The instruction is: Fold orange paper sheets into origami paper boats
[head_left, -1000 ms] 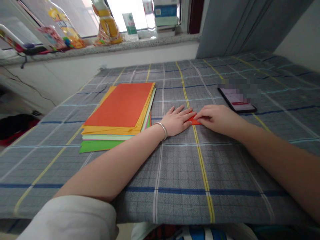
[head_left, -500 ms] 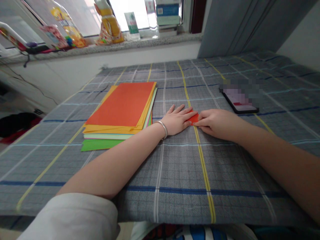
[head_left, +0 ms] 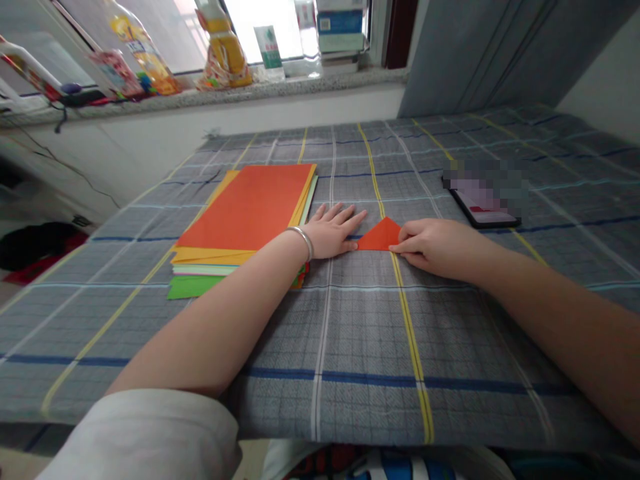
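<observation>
Grey and plaid, the cloth-covered desk (head_left: 365, 347) fills most of the frame. Its front edge runs along the bottom, its left edge slants up towards the upper centre, and its far edge lies below the windowsill (head_left: 280, 87) at upper left. Bare surface stretches from the working spot down to the front edge and up to the far one. Left of centre lies a stack of coloured paper (head_left: 247, 210), orange on top, with yellow, pale and green sheets jutting unevenly at its lower edge. Just beside its right edge, the left hand (head_left: 333, 231) rests palm down, its grip open and fingers spread. At centre right, the right hand (head_left: 440, 247) has its grip pinched on the right side of the orange paper triangle (head_left: 377, 238), which lies flat on the desk between the hands. A phone (head_left: 483, 203) lies farther back on the right, apart from both.

Compared with half a second ago, the left hand has slid left, uncovering most of the triangle; its thumb tip is at the left corner, whether touching I cannot tell. The right hand's pinch stays nearly the same.
</observation>
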`<state>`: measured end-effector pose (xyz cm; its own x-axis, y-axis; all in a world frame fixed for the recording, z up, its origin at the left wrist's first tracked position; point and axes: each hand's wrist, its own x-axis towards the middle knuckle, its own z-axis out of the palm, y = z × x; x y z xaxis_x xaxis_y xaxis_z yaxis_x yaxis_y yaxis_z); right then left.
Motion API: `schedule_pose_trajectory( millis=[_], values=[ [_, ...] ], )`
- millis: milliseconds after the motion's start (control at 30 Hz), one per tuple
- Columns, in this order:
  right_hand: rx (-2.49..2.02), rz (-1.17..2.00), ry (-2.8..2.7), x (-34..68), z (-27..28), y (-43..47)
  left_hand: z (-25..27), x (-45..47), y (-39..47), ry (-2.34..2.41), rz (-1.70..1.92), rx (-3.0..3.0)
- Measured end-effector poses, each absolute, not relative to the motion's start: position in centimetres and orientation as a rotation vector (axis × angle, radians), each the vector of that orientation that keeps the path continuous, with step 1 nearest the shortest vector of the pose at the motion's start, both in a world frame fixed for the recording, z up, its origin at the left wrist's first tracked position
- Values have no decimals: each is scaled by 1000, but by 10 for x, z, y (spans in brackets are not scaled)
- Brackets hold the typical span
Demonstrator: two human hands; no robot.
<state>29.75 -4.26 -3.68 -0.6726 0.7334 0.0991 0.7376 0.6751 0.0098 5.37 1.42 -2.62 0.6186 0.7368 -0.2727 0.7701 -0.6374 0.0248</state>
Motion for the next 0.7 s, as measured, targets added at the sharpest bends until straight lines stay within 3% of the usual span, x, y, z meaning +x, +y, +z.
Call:
schedule_pose_trajectory(
  millis=[200,433,700],
  values=[
    [-1178,-96,-2778,300,-38,-42,-32,36,32,1157,-273,2677],
    [-984,-255,-2758,305,-45,-40,-41,51,18,986,465,2775],
    [-995,-301,-2818,305,-44,-42,-50,77,-2,990,-80,2818]
  ],
)
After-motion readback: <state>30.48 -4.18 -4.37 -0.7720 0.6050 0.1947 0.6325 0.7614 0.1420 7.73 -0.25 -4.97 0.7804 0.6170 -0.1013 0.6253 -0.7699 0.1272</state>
